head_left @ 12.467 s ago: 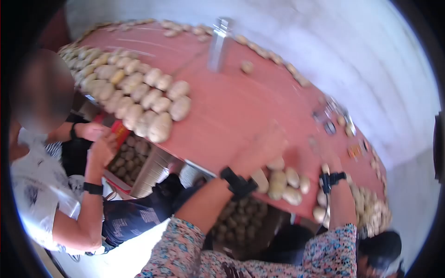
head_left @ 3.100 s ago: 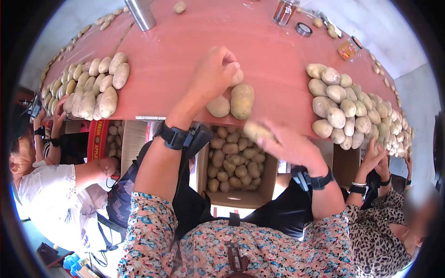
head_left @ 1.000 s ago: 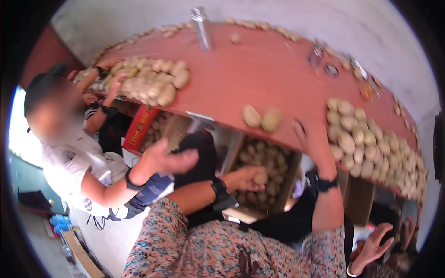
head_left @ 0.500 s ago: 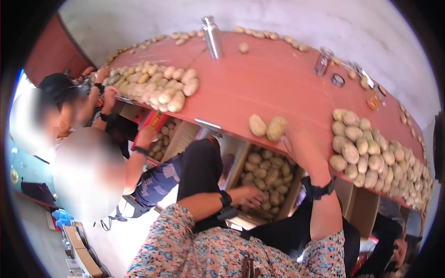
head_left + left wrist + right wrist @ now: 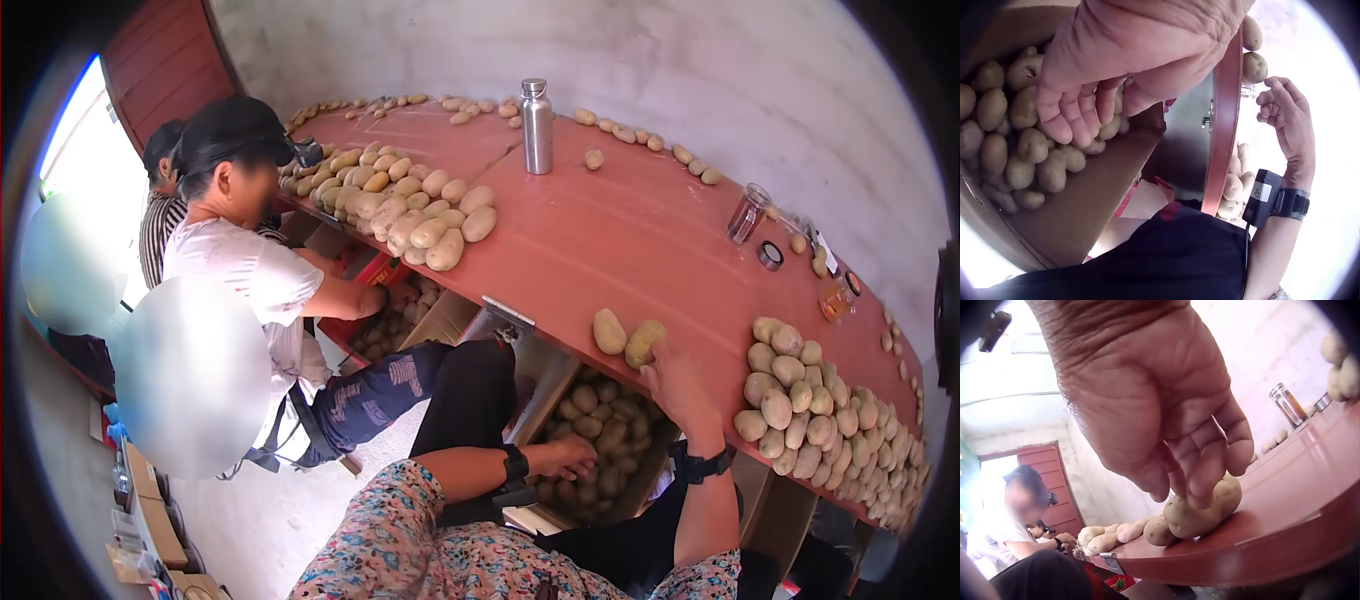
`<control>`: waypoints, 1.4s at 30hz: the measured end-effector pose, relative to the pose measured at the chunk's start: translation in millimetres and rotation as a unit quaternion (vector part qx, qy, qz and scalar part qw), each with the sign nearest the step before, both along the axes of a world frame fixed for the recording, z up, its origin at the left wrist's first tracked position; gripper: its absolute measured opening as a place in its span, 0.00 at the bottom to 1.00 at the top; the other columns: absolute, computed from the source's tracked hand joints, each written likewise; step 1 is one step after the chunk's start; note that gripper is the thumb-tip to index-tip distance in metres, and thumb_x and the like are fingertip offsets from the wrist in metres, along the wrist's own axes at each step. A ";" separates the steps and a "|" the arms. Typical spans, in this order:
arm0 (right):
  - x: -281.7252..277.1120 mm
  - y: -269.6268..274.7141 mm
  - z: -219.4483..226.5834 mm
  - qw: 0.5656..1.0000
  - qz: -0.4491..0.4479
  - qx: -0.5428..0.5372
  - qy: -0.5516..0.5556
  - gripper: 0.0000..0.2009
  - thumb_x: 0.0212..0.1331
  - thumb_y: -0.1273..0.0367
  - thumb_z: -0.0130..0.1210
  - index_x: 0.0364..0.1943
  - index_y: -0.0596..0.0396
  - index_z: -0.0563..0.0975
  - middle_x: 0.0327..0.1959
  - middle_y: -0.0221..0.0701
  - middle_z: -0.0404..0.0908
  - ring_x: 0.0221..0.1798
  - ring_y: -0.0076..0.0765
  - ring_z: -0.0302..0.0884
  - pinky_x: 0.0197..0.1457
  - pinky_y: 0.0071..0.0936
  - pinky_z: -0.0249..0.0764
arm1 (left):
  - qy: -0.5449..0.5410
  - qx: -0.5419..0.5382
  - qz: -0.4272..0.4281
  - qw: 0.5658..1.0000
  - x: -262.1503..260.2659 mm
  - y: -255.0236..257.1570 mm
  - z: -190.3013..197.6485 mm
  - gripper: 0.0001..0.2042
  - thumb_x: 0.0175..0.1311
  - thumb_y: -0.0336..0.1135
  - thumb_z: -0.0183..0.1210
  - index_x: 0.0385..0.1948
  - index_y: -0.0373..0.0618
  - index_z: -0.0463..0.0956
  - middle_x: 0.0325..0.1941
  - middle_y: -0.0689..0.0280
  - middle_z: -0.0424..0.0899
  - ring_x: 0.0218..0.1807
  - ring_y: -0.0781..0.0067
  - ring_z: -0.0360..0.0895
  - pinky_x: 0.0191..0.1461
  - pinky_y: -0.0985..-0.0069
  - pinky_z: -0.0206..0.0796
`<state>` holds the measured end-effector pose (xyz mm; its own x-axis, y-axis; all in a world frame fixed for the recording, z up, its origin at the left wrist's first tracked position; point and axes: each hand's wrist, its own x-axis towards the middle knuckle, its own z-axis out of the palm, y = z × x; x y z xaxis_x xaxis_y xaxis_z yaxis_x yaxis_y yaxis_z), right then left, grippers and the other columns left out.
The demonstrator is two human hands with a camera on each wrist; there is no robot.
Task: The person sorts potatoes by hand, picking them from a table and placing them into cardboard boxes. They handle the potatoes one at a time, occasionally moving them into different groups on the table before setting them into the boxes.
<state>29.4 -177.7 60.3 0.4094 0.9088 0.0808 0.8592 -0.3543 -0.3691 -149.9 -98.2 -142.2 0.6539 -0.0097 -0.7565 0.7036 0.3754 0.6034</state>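
Observation:
My left hand (image 5: 570, 457) is down inside a cardboard box (image 5: 545, 408), over a heap of potatoes (image 5: 1032, 145). In the left wrist view its fingers hang loosely curled, with nothing seen between them and the thumb. My right hand (image 5: 685, 385) is above the front edge of the red table (image 5: 590, 255). Its relaxed fingertips reach the top of a potato (image 5: 1200, 512), which lies on the table. Close beside that one is a second, paler potato (image 5: 608, 332).
Rows of potatoes (image 5: 400, 205) lie at the left, and a thick pile (image 5: 810, 400) at the right. Toward the back stand a steel bottle (image 5: 537, 130), a glass jar (image 5: 747, 213) and a black ring (image 5: 770, 256). A person (image 5: 245, 250) in a white shirt sits at the left.
One second ago my left hand held a potato low over the box; now it holds none. My right hand has moved to the potato at the edge. The head view has swung left.

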 end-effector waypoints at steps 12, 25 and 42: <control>19.1 -4.6 -3.7 0.999 0.001 0.006 0.033 0.09 0.61 0.70 0.54 0.41 0.60 0.74 0.36 0.50 0.81 0.41 0.61 0.78 0.44 0.51 0.73 | -0.391 0.364 -0.178 0.826 25.4 21.8 93.3 0.10 0.66 0.37 0.54 0.41 0.41 0.77 0.32 0.63 0.82 0.34 0.76 0.80 0.37 0.73 0.72; 35.1 -5.9 9.0 0.980 -0.127 -0.125 -0.087 0.16 0.65 0.66 0.49 0.55 0.54 0.75 0.52 0.43 0.76 0.51 0.54 0.78 0.54 0.45 0.74 | -0.367 0.644 0.052 0.669 88.3 128.5 154.3 0.14 0.63 0.30 0.56 0.50 0.41 0.75 0.47 0.54 0.78 0.48 0.59 0.77 0.47 0.68 0.71; 15.2 24.2 -14.6 1.000 0.011 0.013 0.018 0.29 0.49 0.73 0.61 0.59 0.48 0.68 0.61 0.49 0.65 0.54 0.63 0.73 0.54 0.49 0.74 | -0.285 0.698 -0.112 0.647 86.5 97.1 155.8 0.18 0.58 0.40 0.59 0.46 0.39 0.74 0.50 0.49 0.77 0.54 0.44 0.72 0.54 0.51 0.66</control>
<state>44.6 -153.6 45.7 0.3916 0.9157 0.0906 0.8533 -0.3245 -0.4081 -63.4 -1.1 13.6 0.9314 0.2799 0.2326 0.1596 -0.8886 0.4300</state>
